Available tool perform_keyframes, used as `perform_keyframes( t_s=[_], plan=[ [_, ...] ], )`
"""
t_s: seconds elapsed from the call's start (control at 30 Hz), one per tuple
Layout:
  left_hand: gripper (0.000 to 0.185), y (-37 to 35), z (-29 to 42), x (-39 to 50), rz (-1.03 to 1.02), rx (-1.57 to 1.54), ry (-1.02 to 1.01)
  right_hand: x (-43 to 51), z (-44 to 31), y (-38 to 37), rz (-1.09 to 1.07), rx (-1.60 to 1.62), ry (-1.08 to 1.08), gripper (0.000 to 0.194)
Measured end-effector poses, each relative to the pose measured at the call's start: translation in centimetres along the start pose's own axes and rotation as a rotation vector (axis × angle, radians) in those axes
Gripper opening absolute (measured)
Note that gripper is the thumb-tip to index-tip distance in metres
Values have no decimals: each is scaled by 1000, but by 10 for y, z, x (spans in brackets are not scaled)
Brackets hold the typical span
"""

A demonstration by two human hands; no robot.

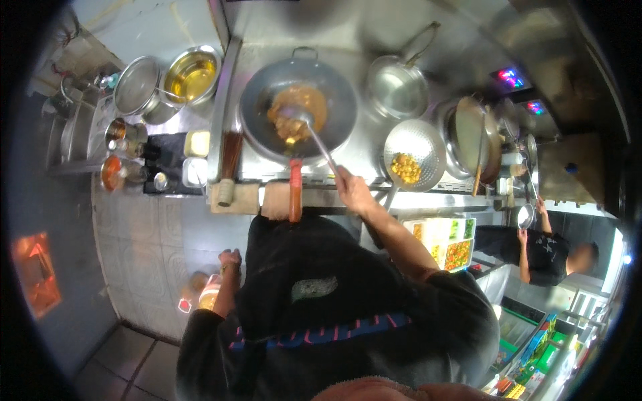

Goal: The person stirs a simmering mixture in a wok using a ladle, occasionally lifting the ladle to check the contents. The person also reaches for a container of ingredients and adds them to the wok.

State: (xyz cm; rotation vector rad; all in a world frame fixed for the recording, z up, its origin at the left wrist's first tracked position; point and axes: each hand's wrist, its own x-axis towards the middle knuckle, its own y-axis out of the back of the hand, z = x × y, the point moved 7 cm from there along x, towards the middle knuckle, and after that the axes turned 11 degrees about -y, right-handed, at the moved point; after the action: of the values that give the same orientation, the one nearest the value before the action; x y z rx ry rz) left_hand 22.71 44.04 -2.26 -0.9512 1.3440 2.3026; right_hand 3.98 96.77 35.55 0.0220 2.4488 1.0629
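My right hand [354, 193] grips the handle of a metal ladle [321, 143]. The ladle's bowl rests among brown, saucy food chunks [293, 129] in a dark wok [256, 108] on the stove. The wok's red-wrapped handle [295, 193] points towards my body, and neither hand is on it. Low beside my left hip hangs my left hand [230, 258], its fingers looking curled; whether anything is inside them is not visible. A perforated metal strainer [426, 150] with golden food pieces [406, 168] lies right of the wok, nearest my right hand.
A metal pan [398, 87] stands behind the strainer. To the left are a pot of yellow oil [193, 77], a mesh strainer [135, 82] and a bamboo brush [229, 173]. Containers of chopped vegetables [457, 254] stand right of me. Farther right another person [544, 255] holds a pan.
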Motion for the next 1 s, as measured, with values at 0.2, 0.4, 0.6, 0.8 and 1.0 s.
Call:
perform_keyframes(
  t_s=[0.2,0.4,0.6,0.8,1.0],
  plan=[
    [64,24,32,-20,111,-185,135,15,10,1,136,-126,55,37],
    [50,-7,30,-34,-42,-27,297,33,2,-3,122,-148,134,31],
    [39,-36,27,-36,-200,318,40,58,19,1,134,-192,208,26],
    [38,-34,15,-67,-131,279,-6,93,56,29,280,-8,-58,28],
    [35,-54,3,-74,-292,203,50,100,38,-35,-278,787,-398,31]
  ],
)
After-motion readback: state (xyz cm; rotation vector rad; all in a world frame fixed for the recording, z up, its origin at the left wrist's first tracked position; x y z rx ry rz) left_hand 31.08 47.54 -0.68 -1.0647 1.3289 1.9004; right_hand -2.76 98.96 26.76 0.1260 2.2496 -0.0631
